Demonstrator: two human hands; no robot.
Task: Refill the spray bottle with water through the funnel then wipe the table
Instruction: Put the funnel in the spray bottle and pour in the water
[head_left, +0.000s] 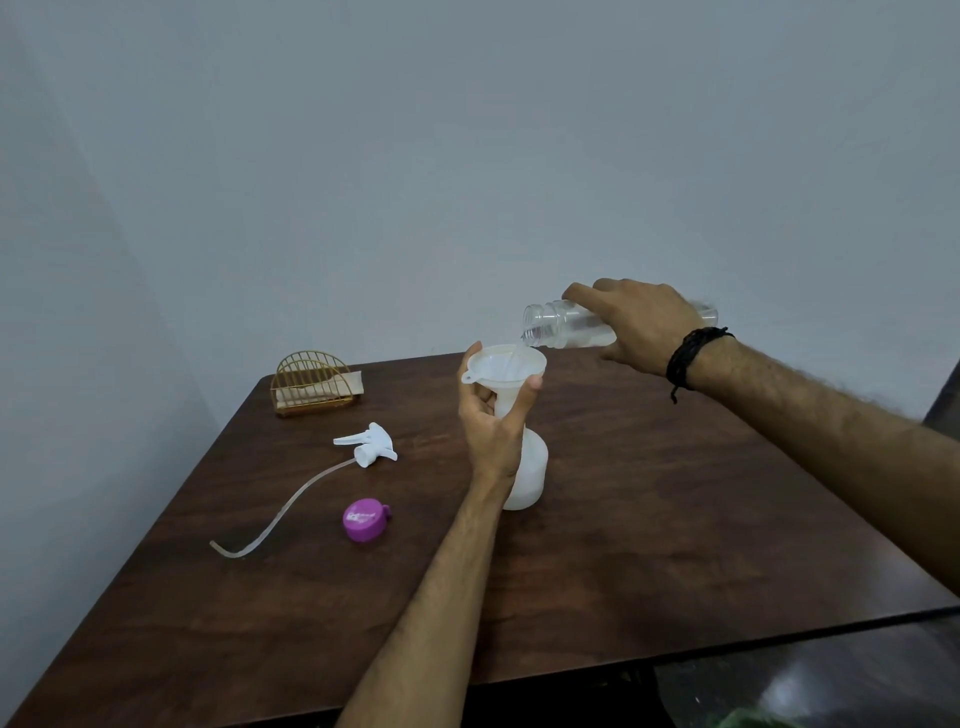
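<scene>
Left hand (493, 426) gripping funnel (506, 366) seated in spray bottle (530, 478), right hand (641, 325) gripping tilted clear bottle (566, 325), mouth over funnel, on table (675, 519)

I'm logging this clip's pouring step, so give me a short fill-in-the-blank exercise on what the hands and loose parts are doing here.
1. The right hand tips the clear bottle over the white ____.
2. The left hand steadies the funnel set in the neck of the ____ bottle.
3. The trigger sprayer head with its tube lies on the ____.
4. The loose cap near the sprayer head is coloured ____.

Missing words: funnel; spray; table; purple
</scene>
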